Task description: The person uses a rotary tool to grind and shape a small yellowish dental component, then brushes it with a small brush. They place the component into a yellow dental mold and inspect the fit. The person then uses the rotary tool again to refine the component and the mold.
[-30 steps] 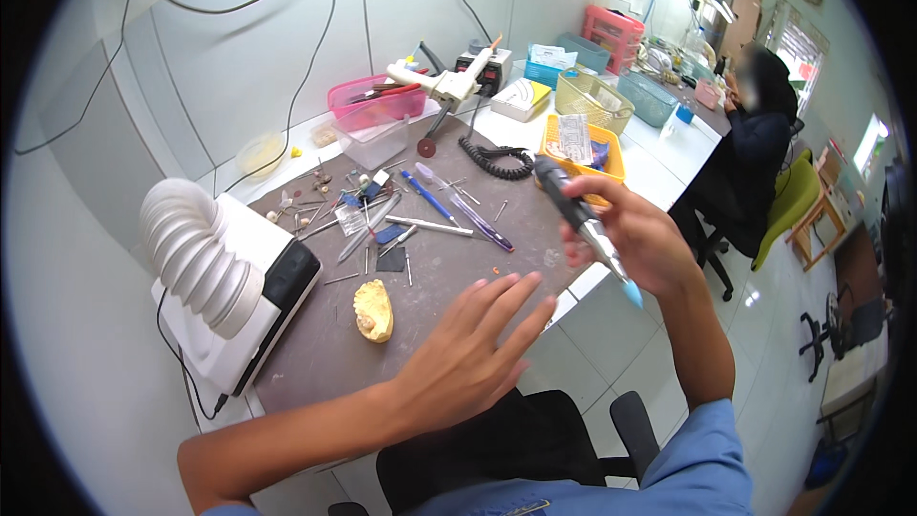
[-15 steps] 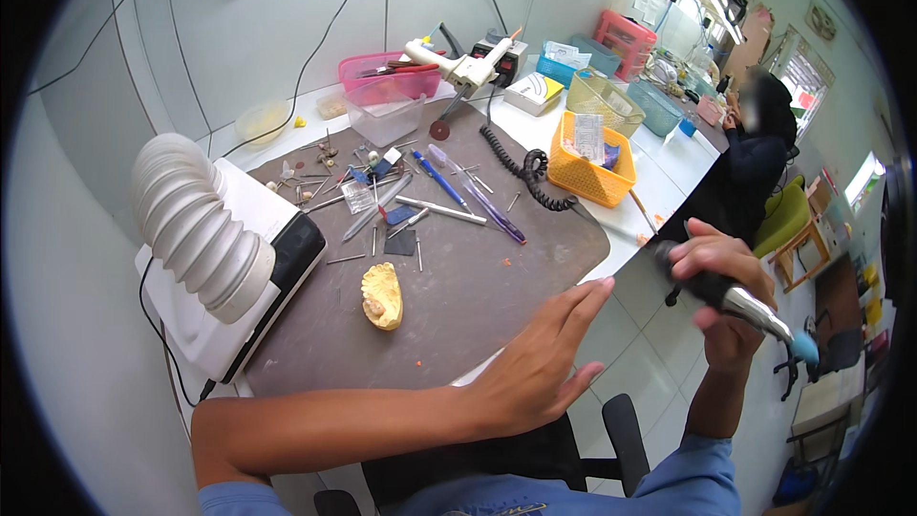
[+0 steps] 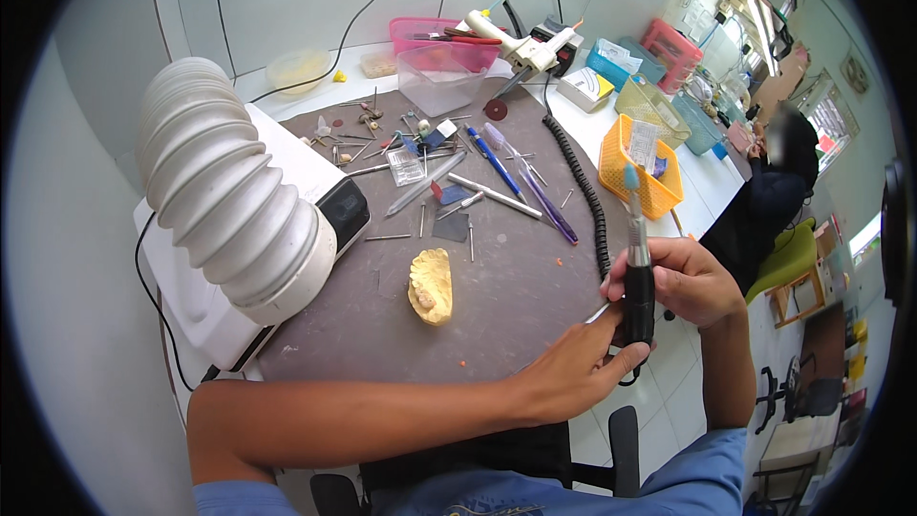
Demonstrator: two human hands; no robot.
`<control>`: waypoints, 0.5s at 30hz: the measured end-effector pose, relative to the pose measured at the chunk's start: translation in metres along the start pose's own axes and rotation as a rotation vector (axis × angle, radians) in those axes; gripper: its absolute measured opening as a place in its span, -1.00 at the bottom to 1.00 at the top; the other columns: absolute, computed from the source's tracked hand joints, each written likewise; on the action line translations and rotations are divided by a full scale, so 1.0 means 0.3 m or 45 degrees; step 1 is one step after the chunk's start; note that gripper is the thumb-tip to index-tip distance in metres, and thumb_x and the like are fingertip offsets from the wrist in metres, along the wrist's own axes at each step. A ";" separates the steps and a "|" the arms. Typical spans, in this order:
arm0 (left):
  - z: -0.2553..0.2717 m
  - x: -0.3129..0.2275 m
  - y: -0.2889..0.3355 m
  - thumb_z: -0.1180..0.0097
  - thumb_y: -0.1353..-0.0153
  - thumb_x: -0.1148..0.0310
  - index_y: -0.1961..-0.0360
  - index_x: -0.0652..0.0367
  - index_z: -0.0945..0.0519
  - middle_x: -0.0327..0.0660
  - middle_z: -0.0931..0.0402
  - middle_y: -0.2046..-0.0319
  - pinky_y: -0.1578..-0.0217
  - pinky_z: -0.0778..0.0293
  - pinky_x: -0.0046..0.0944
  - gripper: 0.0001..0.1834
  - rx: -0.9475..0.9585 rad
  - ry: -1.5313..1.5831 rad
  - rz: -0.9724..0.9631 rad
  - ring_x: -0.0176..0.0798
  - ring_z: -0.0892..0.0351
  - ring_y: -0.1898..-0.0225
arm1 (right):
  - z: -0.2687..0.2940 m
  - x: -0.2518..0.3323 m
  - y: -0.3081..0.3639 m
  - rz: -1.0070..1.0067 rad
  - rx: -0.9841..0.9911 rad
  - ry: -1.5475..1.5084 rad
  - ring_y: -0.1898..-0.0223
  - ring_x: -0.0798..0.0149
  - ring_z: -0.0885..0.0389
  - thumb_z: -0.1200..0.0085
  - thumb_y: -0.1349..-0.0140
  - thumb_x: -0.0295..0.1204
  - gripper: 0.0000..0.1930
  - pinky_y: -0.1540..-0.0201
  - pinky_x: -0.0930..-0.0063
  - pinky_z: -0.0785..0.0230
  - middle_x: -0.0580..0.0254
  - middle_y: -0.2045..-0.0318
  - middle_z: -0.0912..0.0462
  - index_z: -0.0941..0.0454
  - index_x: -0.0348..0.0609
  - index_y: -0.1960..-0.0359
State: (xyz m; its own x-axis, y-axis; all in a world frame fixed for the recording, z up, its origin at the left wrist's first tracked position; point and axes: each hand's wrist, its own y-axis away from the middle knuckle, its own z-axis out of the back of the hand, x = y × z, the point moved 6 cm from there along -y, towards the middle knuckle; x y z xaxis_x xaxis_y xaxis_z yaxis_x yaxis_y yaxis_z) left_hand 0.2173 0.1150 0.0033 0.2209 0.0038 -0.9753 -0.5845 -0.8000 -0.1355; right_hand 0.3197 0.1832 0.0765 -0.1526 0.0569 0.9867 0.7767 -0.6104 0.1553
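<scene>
A black and silver rotary handpiece (image 3: 638,301) with a pale blue pointed tip (image 3: 631,178) stands nearly upright at the table's right front edge. My right hand (image 3: 690,279) grips its upper black part from the right, fingers closed round it. Lower down, my left hand (image 3: 585,368) closes on the black end, thumb across the front and some fingers hidden behind. A black coiled cord (image 3: 585,191) runs down to this area. On the brown mat (image 3: 516,306), left of both hands, rests a yellowish dental cast (image 3: 432,289), touched by neither hand.
A ribbed white hose (image 3: 229,201) on a white machine takes up the left. Burs, pens (image 3: 497,164) and small tools lie across the mat's far half. Behind are a pink bin (image 3: 406,31), a white handpiece stand (image 3: 521,50) and a yellow basket (image 3: 619,167). Another person sits far right.
My right hand has brought the handpiece left and turned its blue tip upward. My left hand, open before, has closed on the lower end. The view has shifted, moving the table rightward.
</scene>
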 end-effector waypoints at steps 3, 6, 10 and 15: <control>0.013 0.022 -0.006 -0.14 -0.44 0.31 -0.16 0.33 -0.36 -0.03 -0.59 0.05 -0.07 -0.56 -0.14 -0.58 -0.091 0.076 -0.017 -0.18 -0.64 -0.03 | 0.016 0.003 -0.004 -0.024 -0.028 0.111 -0.01 0.36 -0.66 -0.18 -0.41 -0.24 -0.54 -0.11 0.42 -0.50 0.13 0.05 -0.68 -0.52 -0.40 -0.14; 0.027 -0.002 -0.006 -0.23 -0.39 0.32 -0.21 0.34 -0.35 -0.04 -0.60 0.05 -0.07 -0.58 -0.16 -0.50 -0.134 0.051 -0.020 -0.19 -0.64 -0.03 | 0.012 0.013 0.004 0.017 -0.149 0.259 0.00 0.39 -0.64 -0.28 -0.34 -0.25 -0.55 -0.14 0.41 -0.48 0.20 0.09 -0.67 -0.54 -0.37 -0.09; 0.052 -0.022 -0.004 -0.25 -0.37 0.29 -0.22 0.35 -0.34 -0.07 -0.60 0.09 -0.04 -0.59 -0.16 -0.46 -0.157 -0.044 0.077 -0.23 -0.65 0.02 | -0.011 0.024 -0.020 0.145 -0.271 0.639 0.10 0.45 -0.60 -0.29 -0.33 -0.27 -0.57 -0.09 0.46 -0.47 0.31 0.13 -0.62 -0.56 -0.29 -0.11; 0.050 0.006 -0.016 -0.27 -0.37 0.26 -0.15 0.35 -0.37 -0.10 -0.61 0.15 0.04 -0.60 -0.16 -0.50 -0.197 -0.061 0.050 -0.24 -0.66 0.11 | -0.002 0.088 -0.144 0.211 -0.442 0.712 0.22 0.51 -0.60 -0.19 -0.40 -0.23 -0.63 0.11 0.54 -0.47 0.27 0.26 -0.68 -0.63 -0.35 -0.01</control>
State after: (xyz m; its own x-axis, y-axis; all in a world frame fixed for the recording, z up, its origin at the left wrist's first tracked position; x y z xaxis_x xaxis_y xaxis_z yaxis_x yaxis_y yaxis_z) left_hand 0.2088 0.1277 -0.0005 0.1610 -0.0036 -0.9870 -0.4636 -0.8831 -0.0724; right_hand 0.2817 0.2105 0.0957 -0.4140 -0.4196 0.8078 0.5900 -0.7995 -0.1129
